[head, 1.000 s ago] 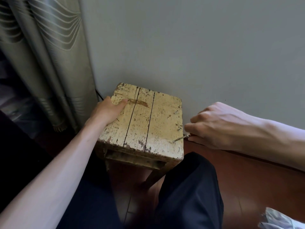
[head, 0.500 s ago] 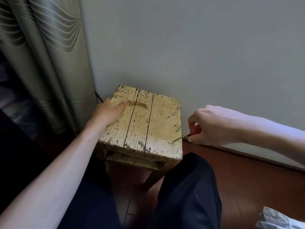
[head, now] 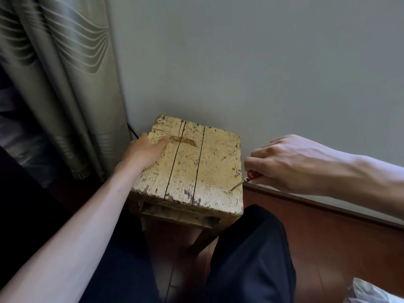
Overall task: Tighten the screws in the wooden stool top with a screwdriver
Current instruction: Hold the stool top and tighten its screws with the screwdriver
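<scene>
You are sitting over the stool [head: 192, 162], which is standing on the floor [head: 317, 226] against the wall [head: 240, 62], beside the curtain [head: 65, 84]. Your left hand [head: 142, 153] is gripping its left edge: the thumb is lying flat on the top, and the rest of the hand is dropping over the side, hidden. Your right hand [head: 284, 165] is hanging just off the right edge, its fingers [head: 258, 159] curling tight round the red handle of the screwdriver [head: 240, 184]. The shaft is slanting down to the left, its tip sitting on the nearest screw [head: 230, 190]. Two more screws [head: 237, 174] are showing farther back along that edge.
</scene>
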{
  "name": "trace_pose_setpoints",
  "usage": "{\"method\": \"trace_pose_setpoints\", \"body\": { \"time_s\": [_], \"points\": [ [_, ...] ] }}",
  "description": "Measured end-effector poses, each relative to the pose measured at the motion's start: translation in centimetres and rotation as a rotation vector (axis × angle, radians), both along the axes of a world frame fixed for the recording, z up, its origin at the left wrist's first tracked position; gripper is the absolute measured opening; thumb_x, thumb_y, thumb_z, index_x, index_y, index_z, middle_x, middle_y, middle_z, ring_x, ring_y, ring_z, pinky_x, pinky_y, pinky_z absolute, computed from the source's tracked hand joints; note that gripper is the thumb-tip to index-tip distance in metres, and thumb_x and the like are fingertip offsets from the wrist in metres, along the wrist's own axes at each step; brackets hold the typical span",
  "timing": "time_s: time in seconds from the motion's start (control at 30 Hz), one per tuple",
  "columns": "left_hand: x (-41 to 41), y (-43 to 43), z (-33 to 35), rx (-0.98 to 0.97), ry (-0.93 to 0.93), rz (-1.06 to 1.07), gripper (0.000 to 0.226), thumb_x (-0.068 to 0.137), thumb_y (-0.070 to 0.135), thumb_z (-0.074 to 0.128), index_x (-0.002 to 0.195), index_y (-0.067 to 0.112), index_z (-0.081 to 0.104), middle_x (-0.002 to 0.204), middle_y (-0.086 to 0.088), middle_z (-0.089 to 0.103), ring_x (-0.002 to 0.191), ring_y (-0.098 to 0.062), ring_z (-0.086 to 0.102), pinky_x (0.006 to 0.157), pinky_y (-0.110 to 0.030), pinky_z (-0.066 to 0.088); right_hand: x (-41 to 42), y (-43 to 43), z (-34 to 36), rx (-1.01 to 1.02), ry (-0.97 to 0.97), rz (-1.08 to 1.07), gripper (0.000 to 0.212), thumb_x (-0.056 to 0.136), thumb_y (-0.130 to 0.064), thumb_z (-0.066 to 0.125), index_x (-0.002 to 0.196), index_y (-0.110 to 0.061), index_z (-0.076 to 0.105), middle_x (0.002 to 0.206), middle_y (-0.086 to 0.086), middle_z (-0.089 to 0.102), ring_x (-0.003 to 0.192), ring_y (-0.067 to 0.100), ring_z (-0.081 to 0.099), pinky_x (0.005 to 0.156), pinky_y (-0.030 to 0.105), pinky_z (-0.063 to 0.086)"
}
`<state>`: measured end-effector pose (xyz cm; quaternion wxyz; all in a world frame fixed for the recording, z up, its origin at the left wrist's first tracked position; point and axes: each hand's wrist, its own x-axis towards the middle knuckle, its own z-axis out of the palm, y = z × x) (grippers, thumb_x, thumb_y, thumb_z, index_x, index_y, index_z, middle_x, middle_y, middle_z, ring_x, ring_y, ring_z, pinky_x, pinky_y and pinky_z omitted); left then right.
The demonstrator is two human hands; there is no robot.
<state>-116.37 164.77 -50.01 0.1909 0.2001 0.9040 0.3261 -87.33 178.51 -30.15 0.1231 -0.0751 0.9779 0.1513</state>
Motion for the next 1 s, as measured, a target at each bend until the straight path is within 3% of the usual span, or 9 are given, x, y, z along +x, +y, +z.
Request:
{"method": "trace_pose_setpoints", "body": {
  "time_s": [0.2,0.3,0.43,0.53,0.63,0.73,0.83,0.93,1.0],
  "points": [
    [-0.2,0.1,-0.1,-0.016,0.025,-0.006,0.107,0.086,0.087,0.039,0.161,0.013,0.026,0.165,-0.011,0.033,0.147,-0.035,0.037,0.110,-0.049,0.039,0.5,0.2,-1.1,0.051,0.082,-0.125,0.042,0.101,-0.063,0.043,0.091,-0.024,0.056,0.073,-0.005,0.063,0.067,0.026,0.062,0.060,0.032,0.039],
    [-0.1,0.1,0.0,-0.024,0.029,-0.006,0.106,0.086,0.087,0.039,0.161,0.013,0.027,0.165,-0.011,0.034,0.147,-0.036,0.037,0.110,-0.050,0.039,0.4,-0.1,-2.1,-0.014,0.182,-0.363,0.050,0.095,-0.065,0.055,0.080,-0.017,0.059,0.062,-0.003,0.050,0.059,0.028,0.053,0.055,0.030,0.036],
    [0.0,0.0,0.4,-0.017,0.025,-0.001,0.105,0.087,0.086,0.040,0.160,0.013,0.028,0.164,-0.012,0.036,0.145,-0.036,0.040,0.109,-0.050,0.040,-0.4,-0.2,-2.1,-0.141,0.191,-0.684,0.056,0.094,-0.061,0.061,0.074,-0.009,0.062,0.068,0.007,0.062,0.061,0.027,0.059,0.048,0.027,0.037],
    [0.2,-0.1,0.6,-0.007,0.018,0.001,0.102,0.088,0.085,0.041,0.160,0.013,0.030,0.162,-0.012,0.038,0.144,-0.036,0.042,0.107,-0.049,0.042,-0.2,-0.7,-1.5,-0.115,0.137,-0.648,0.042,0.096,-0.061,0.056,0.093,-0.020,0.065,0.085,-0.004,0.070,0.074,0.022,0.065,0.059,0.031,0.045],
    [0.4,-0.2,0.8,-0.009,0.012,-0.002,0.102,0.088,0.085,0.040,0.159,0.013,0.030,0.162,-0.012,0.038,0.143,-0.036,0.042,0.107,-0.050,0.042,0.3,-0.9,0.0,-0.240,0.038,-0.603,0.028,0.097,-0.054,0.049,0.111,-0.031,0.042,0.071,-0.019,0.061,0.067,0.001,0.056,0.056,0.022,0.035],
    [0.5,-0.3,0.9,-0.019,0.008,-0.001,0.103,0.088,0.086,0.039,0.161,0.014,0.028,0.163,-0.012,0.036,0.145,-0.036,0.040,0.108,-0.050,0.042,0.8,-1.1,0.3,-0.345,0.024,-0.534,0.016,0.101,-0.045,0.042,0.109,-0.035,0.032,0.089,-0.021,0.068,0.080,0.000,0.061,0.063,0.028,0.045],
    [0.6,-0.3,0.9,-0.014,0.003,0.002,0.102,0.088,0.085,0.039,0.160,0.014,0.029,0.163,-0.012,0.037,0.144,-0.036,0.041,0.107,-0.050,0.042,1.6,-0.7,-0.6,-0.320,0.206,-0.392,0.016,0.105,-0.040,0.045,0.119,-0.032,0.047,0.115,-0.016,0.066,0.091,0.007,0.061,0.082,0.033,0.054],
    [0.6,-0.2,0.9,-0.011,0.004,-0.001,0.101,0.089,0.084,0.040,0.160,0.013,0.029,0.162,-0.012,0.038,0.143,-0.037,0.043,0.107,-0.050,0.042,2.2,-0.2,-1.6,-0.405,0.392,-0.333,0.025,0.106,-0.030,0.057,0.131,-0.029,0.062,0.118,-0.017,0.063,0.087,-0.010,0.059,0.080,0.008,0.046],
    [0.6,-0.2,0.9,-0.017,0.007,-0.006,0.103,0.089,0.085,0.039,0.162,0.013,0.026,0.165,-0.011,0.034,0.146,-0.036,0.039,0.109,-0.051,0.041,2.6,0.0,-2.4,-0.493,0.448,-0.323,0.027,0.105,-0.025,0.063,0.131,-0.028,0.063,0.115,-0.020,0.069,0.094,-0.008,0.065,0.079,0.006,0.043]
  ]
}}
